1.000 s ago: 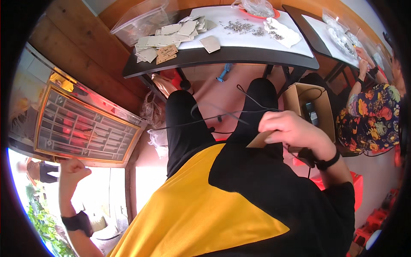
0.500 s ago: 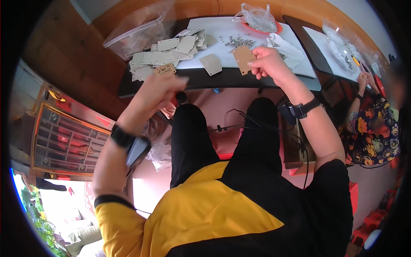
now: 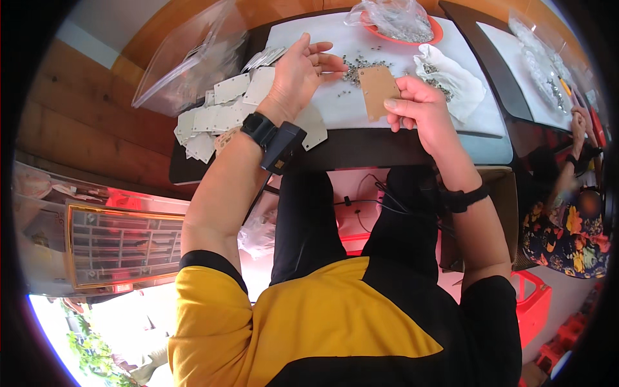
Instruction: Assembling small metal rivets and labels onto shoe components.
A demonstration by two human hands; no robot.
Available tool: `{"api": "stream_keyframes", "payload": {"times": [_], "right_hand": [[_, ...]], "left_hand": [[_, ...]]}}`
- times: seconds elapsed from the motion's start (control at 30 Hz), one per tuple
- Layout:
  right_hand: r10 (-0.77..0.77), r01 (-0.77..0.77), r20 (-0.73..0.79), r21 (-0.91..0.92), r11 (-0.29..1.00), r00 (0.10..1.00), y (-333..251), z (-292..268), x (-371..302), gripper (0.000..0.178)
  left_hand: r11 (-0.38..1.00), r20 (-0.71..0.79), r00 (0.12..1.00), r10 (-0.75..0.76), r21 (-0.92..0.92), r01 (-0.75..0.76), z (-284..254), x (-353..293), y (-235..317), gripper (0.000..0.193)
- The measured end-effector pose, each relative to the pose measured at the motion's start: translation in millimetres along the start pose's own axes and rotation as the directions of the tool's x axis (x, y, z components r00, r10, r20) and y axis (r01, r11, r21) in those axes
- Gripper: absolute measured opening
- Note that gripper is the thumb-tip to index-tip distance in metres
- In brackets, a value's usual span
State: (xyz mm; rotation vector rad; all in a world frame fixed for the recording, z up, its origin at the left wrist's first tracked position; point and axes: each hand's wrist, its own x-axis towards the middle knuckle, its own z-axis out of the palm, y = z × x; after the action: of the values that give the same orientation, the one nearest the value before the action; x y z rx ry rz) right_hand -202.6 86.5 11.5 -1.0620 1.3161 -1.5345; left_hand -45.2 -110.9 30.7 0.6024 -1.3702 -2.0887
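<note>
Up near the top middle of the frame, I'm holding a small tan cardboard piece point(image 3: 378, 91) in my right hand point(image 3: 422, 109), pinching its right edge between thumb and fingers so it's standing up over the white table top point(image 3: 335, 106). So that hand is closed on the card, not wide open at all.

Just left of it, my left hand point(image 3: 300, 71) is hovering palm-ish down with the fingers loosely spread and reaching toward a scatter of tiny metal bits point(image 3: 358, 64) lying on the white surface. Can't really tell if I'm actually pinching one of them, the fingertips are too small to make out. That hand looks mostly open otherwise.

I'm wearing a black wrist device point(image 3: 274, 138) on the left arm and a black band point(image 3: 465, 197) on the right one.

Over at the upper left of the frame, a heap of pale flat cards point(image 3: 216, 116) is sitting along the table edge, and beside it a clear plastic bag point(image 3: 187, 61) is lying on the wood. At the top, an orange dish point(image 3: 433, 29) with another clear bag on it is sitting behind the metal bits, and a crumpled white cloth point(image 3: 451, 80) is lying just right of my card.

Far right edge, another person in a flowered top point(image 3: 567, 235) is sitting by the next table.
</note>
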Motion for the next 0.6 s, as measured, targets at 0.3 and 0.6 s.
{"api": "stream_keyframes", "payload": {"times": [0.3,0.6], "right_hand": [[-0.082,0.085,-0.043,0.074,0.994,0.996,3.2,-5.7,-1.4,0.022],[-0.067,0.071,-0.083,0.05,0.996,0.994,5.2,-6.3,-4.7,0.026]], "left_hand": [[0.989,-0.022,0.991,0.134,0.065,-0.133,8.2,0.6,-8.0,0.049],[0.963,0.117,0.977,0.178,0.185,-0.198,5.2,-10.0,-10.6,0.06]]}}
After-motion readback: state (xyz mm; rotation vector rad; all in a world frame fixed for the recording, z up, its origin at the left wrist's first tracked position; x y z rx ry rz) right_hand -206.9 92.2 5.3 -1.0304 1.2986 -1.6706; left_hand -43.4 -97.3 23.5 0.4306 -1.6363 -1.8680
